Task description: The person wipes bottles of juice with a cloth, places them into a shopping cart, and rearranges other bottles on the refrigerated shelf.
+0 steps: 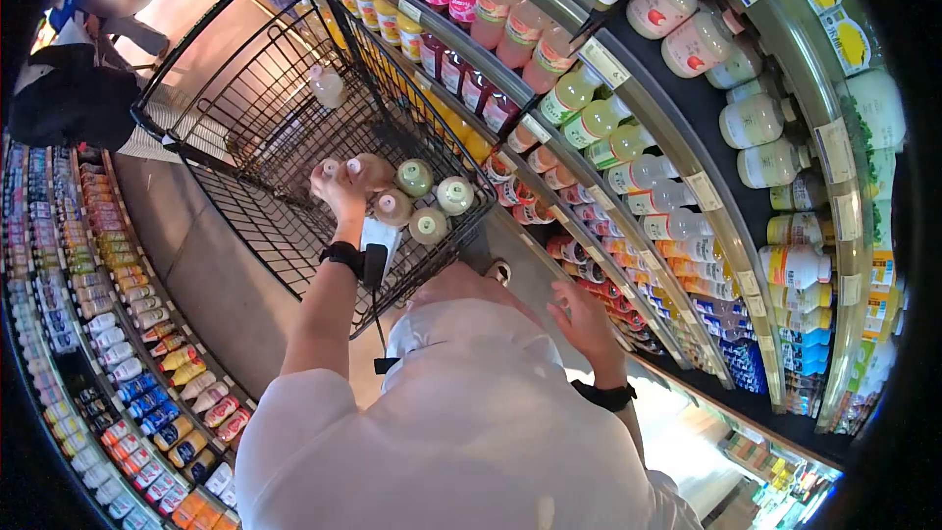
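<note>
A black wire shopping cart [231, 49] stands in front of me in the head view. Inside it, my left hand [339, 188] is closed around the top of a bottle with a pale cap, beside a brownish bottle [371, 172]. Several more bottles stand upright close by, among them a pale green one [414, 177], a whitish one [455, 195] and a light brown one [392, 207]. A single pale bottle [328, 86] is farther toward the cart's far end. My right hand [586, 319] hangs near the shelves on the right, fingers apart, holding nothing.
Curved shelves of drinks [648, 128] run along the right, near the cart's side. Another curved shelf of bottles [147, 363] is at the lower left. A person in dark clothing [78, 98] is at the upper left, beyond the cart. Floor [211, 255] shows between cart and left shelf.
</note>
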Demonstrator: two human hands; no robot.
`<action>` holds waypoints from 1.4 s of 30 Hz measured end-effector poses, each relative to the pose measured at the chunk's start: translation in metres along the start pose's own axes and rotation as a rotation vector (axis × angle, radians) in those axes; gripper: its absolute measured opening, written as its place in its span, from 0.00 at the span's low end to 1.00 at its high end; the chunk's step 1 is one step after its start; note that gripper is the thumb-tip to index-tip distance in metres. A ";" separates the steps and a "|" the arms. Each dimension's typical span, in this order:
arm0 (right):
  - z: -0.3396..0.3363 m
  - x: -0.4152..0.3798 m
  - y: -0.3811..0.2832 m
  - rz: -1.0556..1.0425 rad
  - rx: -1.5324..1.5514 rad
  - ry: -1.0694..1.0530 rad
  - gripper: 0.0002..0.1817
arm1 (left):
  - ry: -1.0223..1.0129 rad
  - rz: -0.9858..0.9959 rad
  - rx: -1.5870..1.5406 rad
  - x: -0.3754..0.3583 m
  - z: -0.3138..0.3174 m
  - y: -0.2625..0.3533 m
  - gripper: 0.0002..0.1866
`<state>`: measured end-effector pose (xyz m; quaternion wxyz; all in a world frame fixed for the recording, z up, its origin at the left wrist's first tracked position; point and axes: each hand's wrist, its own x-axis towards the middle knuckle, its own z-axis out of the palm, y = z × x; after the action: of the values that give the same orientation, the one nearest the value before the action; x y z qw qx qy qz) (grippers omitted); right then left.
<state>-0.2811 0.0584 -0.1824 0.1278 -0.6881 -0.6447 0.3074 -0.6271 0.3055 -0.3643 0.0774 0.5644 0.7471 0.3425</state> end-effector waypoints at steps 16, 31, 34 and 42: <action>-0.001 0.019 -0.010 -0.043 0.066 -0.025 0.19 | -0.114 0.227 -0.071 0.014 -0.053 -0.052 0.28; -0.011 0.009 0.009 -0.070 -0.011 0.026 0.17 | -0.754 -0.220 0.574 -0.049 -0.036 -0.043 0.33; -0.015 0.006 0.010 -0.061 -0.004 0.018 0.17 | -0.696 -0.199 0.510 -0.052 -0.030 -0.051 0.28; -0.012 0.014 0.022 -0.074 0.048 -0.019 0.18 | -0.632 -0.053 0.283 -0.050 -0.014 -0.125 0.18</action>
<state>-0.2568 0.0722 -0.1889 0.1495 -0.6574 -0.6634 0.3246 -0.7155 0.2389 -0.4421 0.2349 0.6279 0.7408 0.0417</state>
